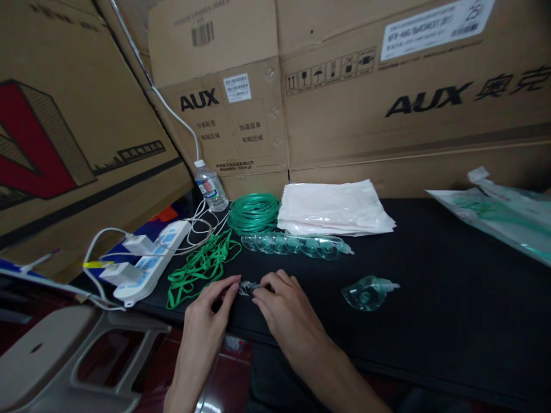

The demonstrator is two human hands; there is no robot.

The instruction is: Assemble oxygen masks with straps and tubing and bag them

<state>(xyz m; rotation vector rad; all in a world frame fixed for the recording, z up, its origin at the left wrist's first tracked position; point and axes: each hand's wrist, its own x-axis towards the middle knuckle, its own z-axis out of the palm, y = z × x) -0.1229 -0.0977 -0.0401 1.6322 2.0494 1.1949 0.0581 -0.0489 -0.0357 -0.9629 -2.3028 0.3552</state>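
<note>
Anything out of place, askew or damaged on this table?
Nothing damaged or spilled. One clear mask lies apart from the row of masks, and the green elastic bands sprawl loosely beside the power strip.

— What's lying on the black bench (pixel 430 275)?
— A water bottle (pixel 210 188) is standing beside coiled green tubing (pixel 253 212); white bags (pixel 333 207) are sitting stacked against cardboard boxes (pixel 387 86).
— Left?
— A power strip (pixel 150 261) is lying beside green elastic bands (pixel 200 265).

1 loose mask (pixel 369 291) right of the fingers, 1 row of stacked masks (pixel 297 245) beyond them, 1 tubing coil (pixel 253 213), 1 bunch of green straps (pixel 200 265) left, 1 water bottle (pixel 210 187), 1 power strip (pixel 151 262), 1 stack of clear bags (pixel 333 207).
</note>
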